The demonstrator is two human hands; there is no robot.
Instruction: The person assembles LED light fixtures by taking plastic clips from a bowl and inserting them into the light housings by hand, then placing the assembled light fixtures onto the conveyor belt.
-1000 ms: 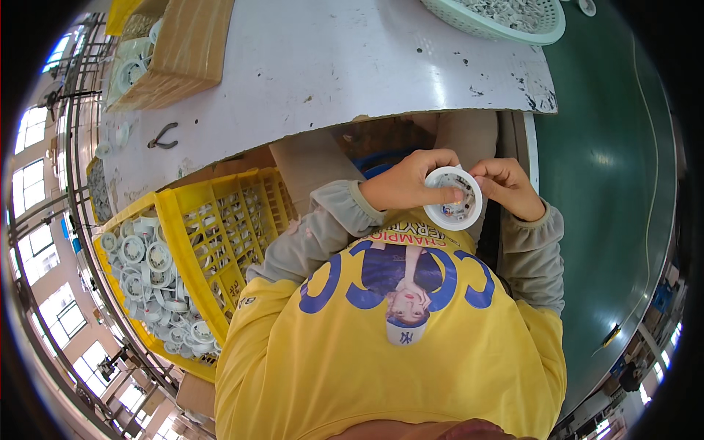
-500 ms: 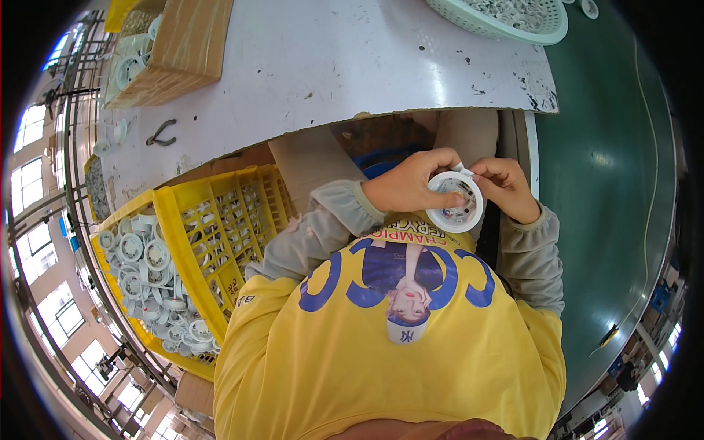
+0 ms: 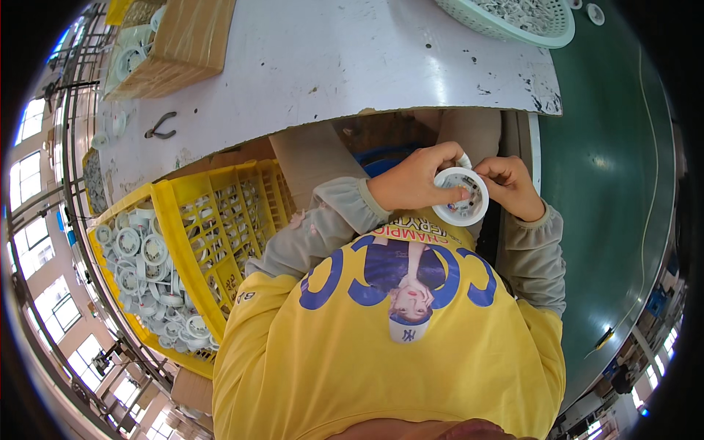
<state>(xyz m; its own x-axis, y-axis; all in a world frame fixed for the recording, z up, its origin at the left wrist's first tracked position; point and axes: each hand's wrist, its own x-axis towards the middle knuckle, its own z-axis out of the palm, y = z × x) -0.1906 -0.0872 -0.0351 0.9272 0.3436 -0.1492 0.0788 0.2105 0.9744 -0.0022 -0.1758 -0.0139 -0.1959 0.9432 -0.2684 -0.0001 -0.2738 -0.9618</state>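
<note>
My left hand (image 3: 416, 178) grips a white round plastic housing (image 3: 480, 211) above my lap, its thumb pressed inside the cup and its fingers curled behind. Small dark and metallic parts show inside the housing; their kind is too small to tell. A short white piece (image 3: 464, 160) sticks up at the upper rim beside my left fingertips. My right hand (image 3: 513, 189) is closed in a pinch against the right side of the rim. Whatever lies between its fingertips is hidden.
A yellow plastic crate (image 3: 172, 242) full of white round parts stands at my left. On the white table (image 3: 308, 59) are pliers (image 3: 160, 126), a cardboard box (image 3: 187, 51) and a pale green basket (image 3: 506, 31) of small parts. A green surface (image 3: 601, 183) runs along my right.
The housing has shifted slightly right and turned a little in my left hand. My right fingertips have moved from its upper right edge down along the right rim.
</note>
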